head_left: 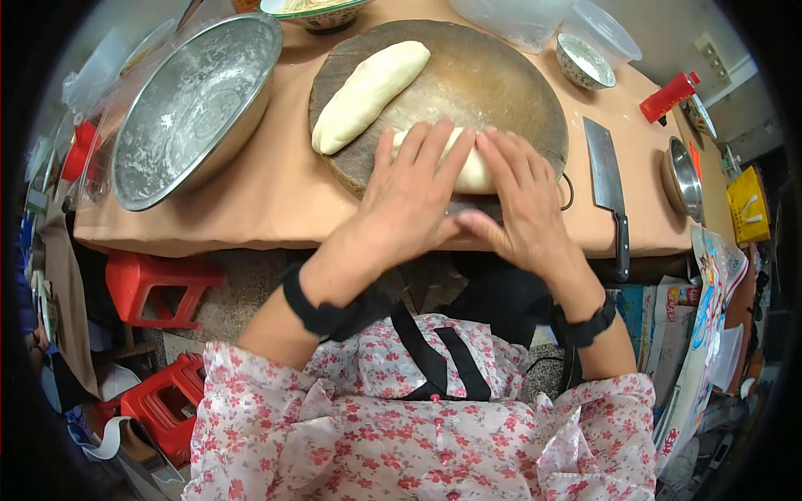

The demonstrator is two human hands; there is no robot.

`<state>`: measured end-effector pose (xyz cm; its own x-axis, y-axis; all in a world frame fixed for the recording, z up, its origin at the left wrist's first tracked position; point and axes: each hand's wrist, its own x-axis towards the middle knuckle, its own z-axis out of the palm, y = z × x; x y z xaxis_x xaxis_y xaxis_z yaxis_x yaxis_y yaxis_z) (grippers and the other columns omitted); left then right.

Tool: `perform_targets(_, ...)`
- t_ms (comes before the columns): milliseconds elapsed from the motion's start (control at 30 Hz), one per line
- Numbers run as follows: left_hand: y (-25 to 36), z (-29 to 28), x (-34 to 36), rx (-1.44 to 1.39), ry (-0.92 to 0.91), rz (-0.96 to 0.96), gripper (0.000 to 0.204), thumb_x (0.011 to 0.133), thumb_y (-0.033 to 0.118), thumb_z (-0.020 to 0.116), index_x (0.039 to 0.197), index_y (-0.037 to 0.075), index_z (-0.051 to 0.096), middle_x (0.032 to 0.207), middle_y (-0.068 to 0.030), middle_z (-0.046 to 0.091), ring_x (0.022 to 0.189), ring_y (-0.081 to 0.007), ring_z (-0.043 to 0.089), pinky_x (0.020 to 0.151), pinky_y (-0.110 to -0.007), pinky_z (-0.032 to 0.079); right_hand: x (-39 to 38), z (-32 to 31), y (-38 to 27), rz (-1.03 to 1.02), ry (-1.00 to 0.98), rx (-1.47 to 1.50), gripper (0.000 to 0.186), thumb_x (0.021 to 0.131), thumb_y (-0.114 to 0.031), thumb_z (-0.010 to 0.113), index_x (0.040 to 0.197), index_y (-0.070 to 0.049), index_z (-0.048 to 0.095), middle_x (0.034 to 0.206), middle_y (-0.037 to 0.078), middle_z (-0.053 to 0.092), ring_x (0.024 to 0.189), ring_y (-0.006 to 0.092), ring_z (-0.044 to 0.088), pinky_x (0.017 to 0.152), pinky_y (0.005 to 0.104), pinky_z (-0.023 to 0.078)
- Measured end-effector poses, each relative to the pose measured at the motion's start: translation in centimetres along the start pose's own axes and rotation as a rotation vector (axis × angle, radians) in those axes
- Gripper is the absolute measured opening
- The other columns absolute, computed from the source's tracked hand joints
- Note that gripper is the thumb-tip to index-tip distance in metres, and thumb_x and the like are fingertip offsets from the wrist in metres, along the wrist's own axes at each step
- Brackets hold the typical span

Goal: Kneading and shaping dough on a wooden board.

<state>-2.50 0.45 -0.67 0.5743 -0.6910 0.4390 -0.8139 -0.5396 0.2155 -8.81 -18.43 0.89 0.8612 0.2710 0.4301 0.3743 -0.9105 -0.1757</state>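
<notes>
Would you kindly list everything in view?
table: 1, peach, centre
board: 1, brown, on table
dough rolls: 2, cream, on board
basin: 1, silver, left side
cleaver: 1, grey and black, right side
patterned bowl: 1, green-rimmed, top edge
small bowl: 1, whitish, beyond cleaver
metal bowl: 1, silver, right side
bottle: 1, red, upper right
tubs: 2, clear, top right
stools: 2, red, lower left
clutter: uncountable, mixed, both edges
floral top: 1, white and red, bottom
left hand: 1, bare, on dough
right hand: 1, bare, on dough

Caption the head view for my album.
Left hand and right hand on a dough roll, a second roll on the same round board.
</notes>
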Motion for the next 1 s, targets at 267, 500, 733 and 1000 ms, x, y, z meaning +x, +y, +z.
perform_targets(267,0.8,-0.8,-1.6,0.004,-0.079,0.011,0.102,0.074,0.054,0.074,0.151,0.005,0.029,0.154,-0.0219,0.027,0.142,-0.0408,0.027,0.111,-0.061,0.023,-1.3,0.1,-0.5,-0.042,-0.011,-0.101,0.078,0.087,-0.056,0.059,0.144,-0.005,0.042,0.145,0.017,0.043,0.134,0.036,0.038,0.109,0.0492,0.027)
perform_targets(500,-3.8,0.2,4.5,-0.136,-0.104,0.009,0.087,0.081,0.049,0.072,0.143,0.0,0.038,0.134,-0.0259,0.051,0.124,-0.0422,0.047,0.105,-0.049,0.037,4.7,1.3,4.9,0.044,-0.089,0.133,0.065,0.089,-0.052,0.06,0.14,-0.013,0.048,0.132,0.016,0.056,0.124,0.0361,0.05,0.1,0.049,0.038)
perform_targets(733,-3.3,1.6,2.6,-0.195,0.17,0.065,0.06,0.074,0.015,0.078,0.128,0.005,0.053,0.121,-0.0171,0.061,0.115,-0.0362,0.055,0.096,-0.044,0.043,2.3,1.4,2.7,0.009,0.109,0.057,0.059,0.08,-0.03,0.076,0.131,-0.012,0.054,0.12,0.012,0.059,0.109,0.0346,0.055,0.091,0.0433,0.044)
perform_targets(1000,-0.8,-2.0,-1.4,-0.256,-0.02,0.016,0.054,0.075,0.011,0.074,0.125,0.008,0.055,0.116,-0.014,0.061,0.114,-0.0331,0.055,0.101,-0.045,0.037,-0.1,-1.7,-1.0,0.014,-0.1,0.142,0.051,0.08,-0.025,0.075,0.125,-0.01,0.057,0.111,0.011,0.06,0.102,0.0331,0.057,0.085,0.0434,0.048)
